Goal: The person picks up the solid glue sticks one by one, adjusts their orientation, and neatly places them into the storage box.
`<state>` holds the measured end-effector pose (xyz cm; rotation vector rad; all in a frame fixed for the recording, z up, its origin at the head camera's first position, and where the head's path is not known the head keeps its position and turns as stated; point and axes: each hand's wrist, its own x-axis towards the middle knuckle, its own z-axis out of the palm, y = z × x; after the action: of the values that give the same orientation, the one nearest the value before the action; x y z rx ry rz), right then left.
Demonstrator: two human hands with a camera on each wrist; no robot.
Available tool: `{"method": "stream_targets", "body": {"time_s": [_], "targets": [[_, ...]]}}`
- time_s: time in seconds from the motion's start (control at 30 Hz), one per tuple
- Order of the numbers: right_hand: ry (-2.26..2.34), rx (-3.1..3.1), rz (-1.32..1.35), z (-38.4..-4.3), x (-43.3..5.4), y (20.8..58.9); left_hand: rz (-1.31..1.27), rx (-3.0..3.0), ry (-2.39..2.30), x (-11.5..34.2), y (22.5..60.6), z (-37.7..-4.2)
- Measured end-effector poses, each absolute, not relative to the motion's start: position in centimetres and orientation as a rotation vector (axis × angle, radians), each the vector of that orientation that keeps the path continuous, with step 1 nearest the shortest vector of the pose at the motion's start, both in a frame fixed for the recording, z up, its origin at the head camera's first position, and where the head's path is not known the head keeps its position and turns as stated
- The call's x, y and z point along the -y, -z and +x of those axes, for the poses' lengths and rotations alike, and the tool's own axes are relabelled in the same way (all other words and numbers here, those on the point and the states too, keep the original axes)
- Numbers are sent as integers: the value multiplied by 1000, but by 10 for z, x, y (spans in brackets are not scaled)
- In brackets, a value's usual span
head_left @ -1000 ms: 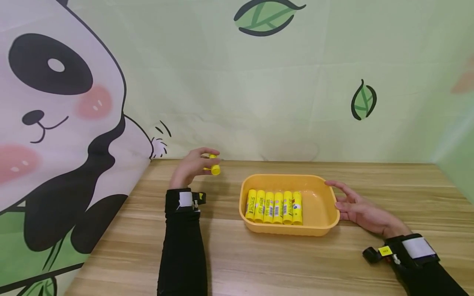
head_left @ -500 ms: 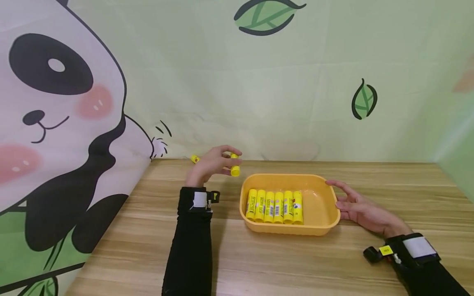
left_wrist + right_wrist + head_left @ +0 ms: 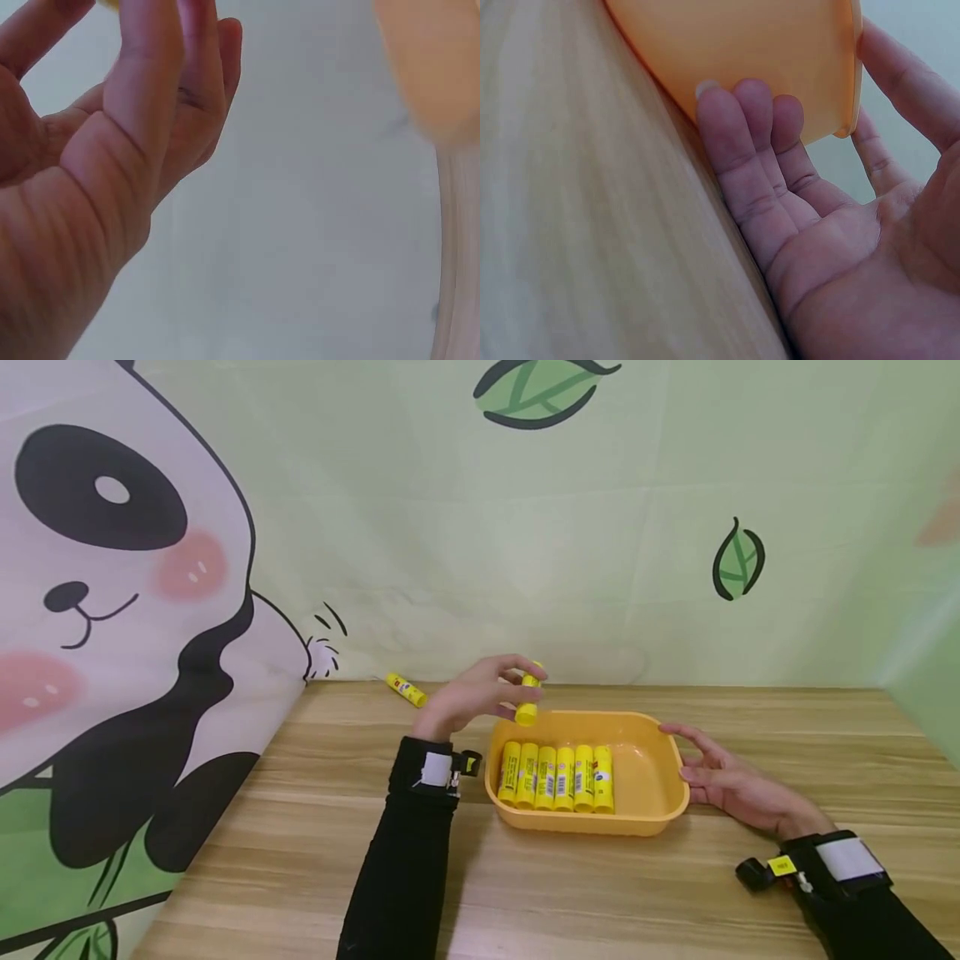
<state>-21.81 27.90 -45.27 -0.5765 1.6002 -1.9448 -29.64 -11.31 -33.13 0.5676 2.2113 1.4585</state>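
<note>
My left hand (image 3: 480,693) pinches a yellow glue stick (image 3: 527,700) between thumb and fingers, above the far left rim of the orange-yellow tray (image 3: 637,825). Only a sliver of that glue stick (image 3: 111,3) shows at the top of the left wrist view. Inside the tray, several yellow glue sticks (image 3: 555,778) lie side by side in a row on the left. My right hand (image 3: 738,787) touches the tray's right end. In the right wrist view, its fairly straight fingers (image 3: 731,139) rest against the outer wall, with another fingertip at the rim.
One more glue stick (image 3: 406,690) lies on the wood-grain table (image 3: 585,893) near its back edge, left of the tray. Behind the table hangs a pale green cloth (image 3: 570,552) with a printed panda and leaves.
My left hand has carried its glue stick rightward, from left of the tray to over its far left rim. The loose glue stick behind it has come into view. My right hand stays put.
</note>
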Motion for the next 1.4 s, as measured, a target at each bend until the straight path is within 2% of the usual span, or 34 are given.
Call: {"method": "stream_targets", "body": {"time_s": [0.53,1.0,1.4], "targets": [[1922,-1633,-551,-219,-282,451,724,-2053,-1522,61,337,-282],[1941,-1611,-573,-219,-278,455,722,-2046,-1455,53,341,-273],[1916,-1623,-581,-220,-281,456,707,-2020,-1311,12,346,-268]]}}
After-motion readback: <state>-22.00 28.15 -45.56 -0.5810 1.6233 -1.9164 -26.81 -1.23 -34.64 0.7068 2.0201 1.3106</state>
